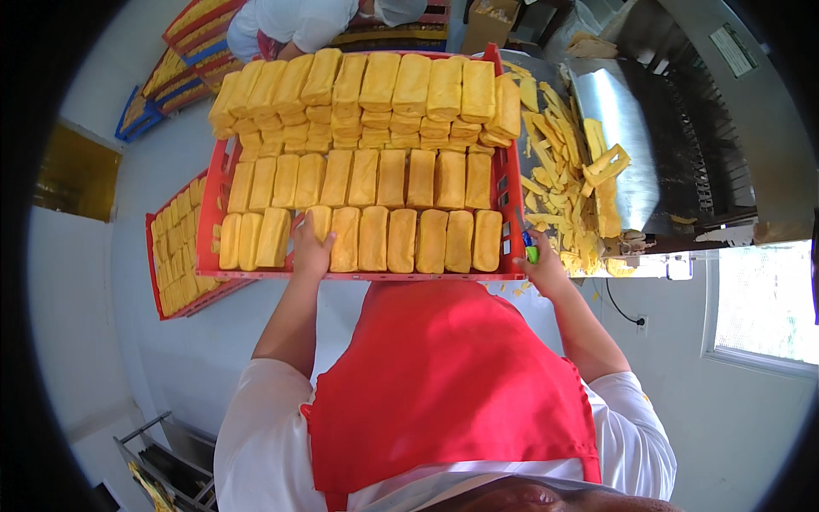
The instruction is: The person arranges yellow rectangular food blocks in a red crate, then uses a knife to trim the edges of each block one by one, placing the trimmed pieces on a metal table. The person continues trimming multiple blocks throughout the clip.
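Observation:
A red plastic crate (209, 218) sits in front of me, filled with rows of yellow rectangular blocks (375, 179), the far rows stacked higher. My left hand (310, 252) rests on a yellow block (320, 220) in the near row, fingers around its end. At the crate's near right corner, my right hand (543, 266) is closed on a small green and blue tool (530, 247). A red apron covers my chest below.
Another red crate of yellow blocks (175, 247) sits lower left. More crates (183, 64) stand at the far left. A person in white bends over at the top (294, 21). A metal machine (674, 145) with yellow offcut strips (563, 162) stands right.

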A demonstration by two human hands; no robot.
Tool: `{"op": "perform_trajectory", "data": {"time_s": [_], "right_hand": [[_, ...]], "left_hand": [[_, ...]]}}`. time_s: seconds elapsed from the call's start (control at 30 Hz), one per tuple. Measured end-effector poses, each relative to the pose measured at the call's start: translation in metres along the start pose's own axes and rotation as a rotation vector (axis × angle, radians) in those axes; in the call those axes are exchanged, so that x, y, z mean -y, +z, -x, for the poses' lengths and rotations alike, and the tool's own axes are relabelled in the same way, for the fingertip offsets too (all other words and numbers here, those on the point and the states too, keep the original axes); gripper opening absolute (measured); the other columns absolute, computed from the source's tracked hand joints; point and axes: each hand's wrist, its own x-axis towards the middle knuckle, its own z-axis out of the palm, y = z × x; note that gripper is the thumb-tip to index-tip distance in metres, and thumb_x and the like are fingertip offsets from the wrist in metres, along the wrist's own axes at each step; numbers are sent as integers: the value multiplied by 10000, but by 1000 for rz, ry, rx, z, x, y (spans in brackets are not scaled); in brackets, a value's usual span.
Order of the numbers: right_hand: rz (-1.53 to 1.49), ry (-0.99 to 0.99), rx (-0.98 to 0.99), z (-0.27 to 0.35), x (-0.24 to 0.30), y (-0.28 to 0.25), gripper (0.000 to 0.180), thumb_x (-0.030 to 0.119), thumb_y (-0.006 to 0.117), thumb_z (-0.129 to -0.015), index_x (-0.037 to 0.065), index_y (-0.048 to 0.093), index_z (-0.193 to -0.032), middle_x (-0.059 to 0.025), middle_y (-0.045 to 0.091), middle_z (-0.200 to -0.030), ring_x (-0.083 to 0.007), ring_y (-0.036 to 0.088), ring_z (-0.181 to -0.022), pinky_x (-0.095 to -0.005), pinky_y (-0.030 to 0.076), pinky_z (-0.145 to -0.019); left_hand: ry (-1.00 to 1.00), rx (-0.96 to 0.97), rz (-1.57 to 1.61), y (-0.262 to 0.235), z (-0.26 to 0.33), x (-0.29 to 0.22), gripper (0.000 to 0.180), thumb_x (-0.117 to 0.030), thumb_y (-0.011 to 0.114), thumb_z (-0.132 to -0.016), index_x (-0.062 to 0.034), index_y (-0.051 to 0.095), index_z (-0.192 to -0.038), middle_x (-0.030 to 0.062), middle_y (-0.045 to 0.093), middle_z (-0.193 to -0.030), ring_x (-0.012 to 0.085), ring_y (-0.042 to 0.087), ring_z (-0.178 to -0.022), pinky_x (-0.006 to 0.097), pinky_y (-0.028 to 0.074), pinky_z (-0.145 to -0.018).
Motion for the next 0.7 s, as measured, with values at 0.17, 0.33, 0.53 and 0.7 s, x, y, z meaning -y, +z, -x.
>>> {"op": "perform_trajectory", "data": {"time_s": [0.17,0.33,0.53,0.7], "right_hand": [[-69,-6,7,6,0,-3,626,175,703,-841,94,378,-1370,-234,630,-1119,-389,613,-1062,-427,478,-892],[-173,-29,86,10,-24,-19,507,252,654,-890,91,452,-1327,-218,642,-1046,-351,629,-1005,-407,480,-863],[-237,-15,153,13,-73,-52,361,279,590,-953,85,511,-1247,-110,604,-748,-236,596,-641,-378,473,-622],[-388,-130,222,20,-62,-89,318,259,527,-998,57,516,-1243,-31,488,-671,-133,487,-581,-305,436,-557]], "left_hand": [[-15,25,38,-10,-11,12,705,-154,640,-870,-59,296,-1478,237,381,-1456,394,422,-1306,410,347,-1102],[-254,-170,775,-27,1,7,686,-119,545,-891,-79,234,-1501,208,446,-1382,330,533,-1182,368,418,-1029],[28,-92,1021,-50,43,-112,687,-210,493,-887,-61,226,-1502,167,424,-1399,284,469,-1253,379,383,-1052],[381,180,652,-10,84,-258,773,-348,675,-885,-57,277,-1481,174,558,-1248,252,588,-1103,353,483,-927]]}}
